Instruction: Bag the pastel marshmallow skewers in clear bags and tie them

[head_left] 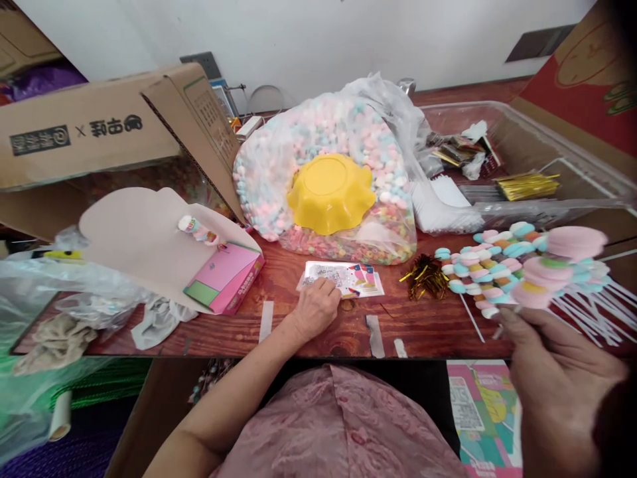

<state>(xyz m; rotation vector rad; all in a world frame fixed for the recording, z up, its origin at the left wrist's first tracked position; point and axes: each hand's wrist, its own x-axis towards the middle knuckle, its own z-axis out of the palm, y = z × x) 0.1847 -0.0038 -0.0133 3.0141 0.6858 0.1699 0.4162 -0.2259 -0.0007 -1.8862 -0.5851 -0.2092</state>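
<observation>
From the head view, the left hand (316,307) lies palm down on the wooden surface (432,328), fingers loosely curled, their tips pressing the near left corner of a small printed packet (348,279); it grips nothing. The packet lies flat just beyond and to the right of that hand, in the middle of the surface.

The right hand (557,378), near and at the right edge, is closed around the thin white stick of a marshmallow skewer (557,265), whose pink rounds stand blurred just above the hand. Behind the skewer, a heap of finished skewers (492,272) lies on the surface, sticks fanning to the right. A bunch of gold twist ties (425,275) sits between the packet and that heap.

Farther back, a big clear bag of pastel candies (308,139) carries an upturned yellow bowl (329,192). A pink box (226,279) lies to the left, under a cardboard flap.
</observation>
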